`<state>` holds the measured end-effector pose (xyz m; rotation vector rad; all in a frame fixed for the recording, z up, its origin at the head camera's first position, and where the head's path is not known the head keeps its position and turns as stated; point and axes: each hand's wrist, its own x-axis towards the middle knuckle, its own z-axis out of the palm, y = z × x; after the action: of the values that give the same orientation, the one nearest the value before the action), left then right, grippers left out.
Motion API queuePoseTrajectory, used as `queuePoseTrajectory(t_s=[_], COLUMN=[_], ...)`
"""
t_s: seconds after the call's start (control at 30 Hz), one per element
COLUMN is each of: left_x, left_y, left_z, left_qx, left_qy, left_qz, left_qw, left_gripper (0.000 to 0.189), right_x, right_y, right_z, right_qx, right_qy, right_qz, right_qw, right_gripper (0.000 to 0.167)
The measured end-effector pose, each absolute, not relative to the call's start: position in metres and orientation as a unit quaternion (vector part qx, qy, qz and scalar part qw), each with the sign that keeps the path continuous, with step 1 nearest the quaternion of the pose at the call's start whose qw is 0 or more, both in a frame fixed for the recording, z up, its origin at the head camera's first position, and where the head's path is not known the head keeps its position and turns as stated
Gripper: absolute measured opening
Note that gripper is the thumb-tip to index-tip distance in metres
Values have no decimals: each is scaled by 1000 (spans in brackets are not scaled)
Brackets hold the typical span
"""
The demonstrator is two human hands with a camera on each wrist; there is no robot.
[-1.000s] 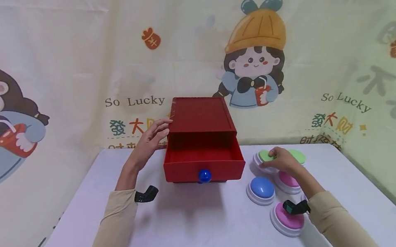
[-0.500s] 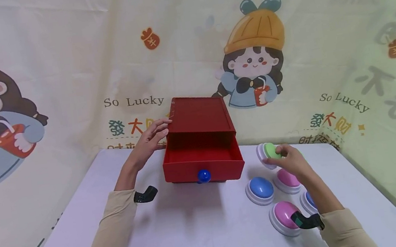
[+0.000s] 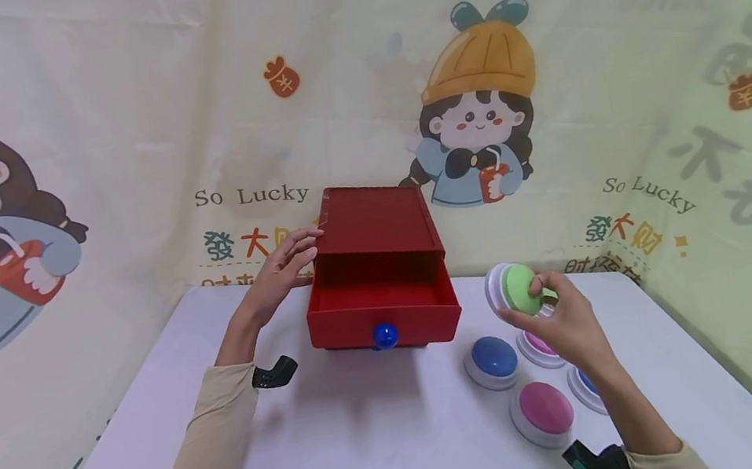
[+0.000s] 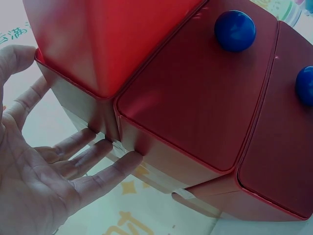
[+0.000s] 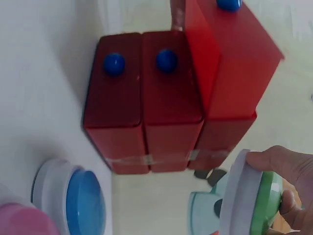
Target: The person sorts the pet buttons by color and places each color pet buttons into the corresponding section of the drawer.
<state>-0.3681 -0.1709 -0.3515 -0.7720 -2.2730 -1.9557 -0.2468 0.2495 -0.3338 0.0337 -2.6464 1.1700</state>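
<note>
A red three-drawer box [image 3: 377, 218] with blue round knobs stands at the back of the table. Its top drawer [image 3: 345, 327] is pulled out, and the inside that shows is bare. My left hand [image 3: 273, 278] touches the box's left side with spread, extended fingers; the left wrist view shows fingertips [image 4: 132, 159] against the wall. To the right of the drawer, my right hand [image 3: 574, 327] pinches a green push button [image 3: 522, 290] with a white base between thumb and fingers. It is raised off the table and tilted on edge, base toward the box.
On the right of the table sit a blue button [image 3: 494, 357], a pink button [image 3: 545, 408], another pink one [image 3: 536, 342] partly behind my hand, and a second blue one [image 3: 584, 381] partly behind my arm. A printed cloth [image 3: 346, 112] hangs behind the table.
My right hand has lifted the green button off the table, turned it on edge and brought it nearer the camera. The left hand stays at the box.
</note>
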Motion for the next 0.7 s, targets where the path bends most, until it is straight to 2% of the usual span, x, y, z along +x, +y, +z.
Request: queuePoseTrajectory(t_s=[0.23,0.7], left_x=[-367,-365], left_y=[-172,-171], left_z=[-352,-351], left_qx=[-252,-250], left_qy=[-730,-730], left_qz=[-635,-635], left_qw=[19,20], left_gripper=[51,52], right_x=[-228,-210], right_y=[237,220], right_z=[-335,-333], right_qx=[57,71], right_qy=[-896,-861], right_qz=[384,392], right_qw=[214,315], right_gripper=[50,53])
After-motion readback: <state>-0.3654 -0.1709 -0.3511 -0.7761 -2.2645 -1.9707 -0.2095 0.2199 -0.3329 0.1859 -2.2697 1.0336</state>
